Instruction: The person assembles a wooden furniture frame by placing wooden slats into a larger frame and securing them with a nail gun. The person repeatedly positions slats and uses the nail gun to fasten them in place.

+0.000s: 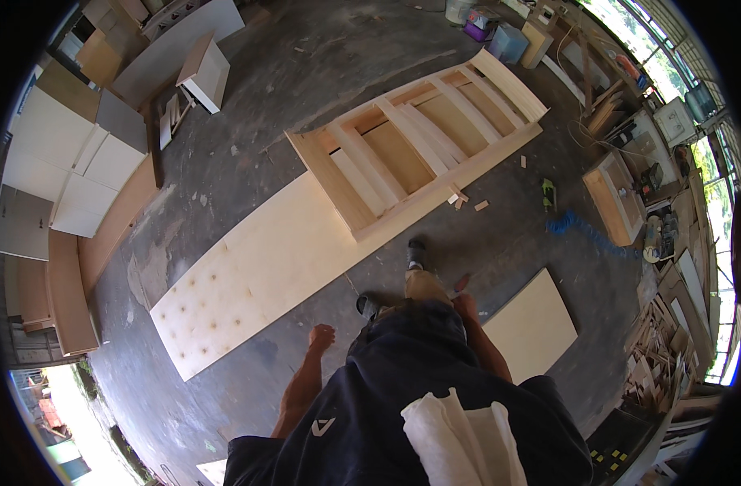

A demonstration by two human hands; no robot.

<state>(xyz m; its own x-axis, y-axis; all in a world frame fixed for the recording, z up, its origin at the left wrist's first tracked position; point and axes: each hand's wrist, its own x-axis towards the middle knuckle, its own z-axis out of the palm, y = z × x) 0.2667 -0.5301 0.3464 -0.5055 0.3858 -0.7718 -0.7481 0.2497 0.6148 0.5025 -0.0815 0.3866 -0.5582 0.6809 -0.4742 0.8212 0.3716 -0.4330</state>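
My left hand (322,336) hangs at my side with its fingers curled in and nothing showing in it, above the dark floor. By my right thigh, my right hand (465,306) is closed. A small reddish, dark-tipped thing (463,283) sticks out just beyond it, its kind too small to make out. Ahead of me a wooden cabinet frame (423,142) with several crosspieces lies flat on a long pale plywood sheet (257,251). The sheet's left end bears rows of dark spots. Neither hand touches the frame or the sheet.
A smaller pale panel (536,320) lies to my right. Farther right are a green nail gun (548,194), a coiled blue hose (589,231), a wooden drawer-like box (613,198) and a scrap-wood heap (658,348). Wood offcuts (459,197) lie by the frame. White cabinets (70,162) stand left.
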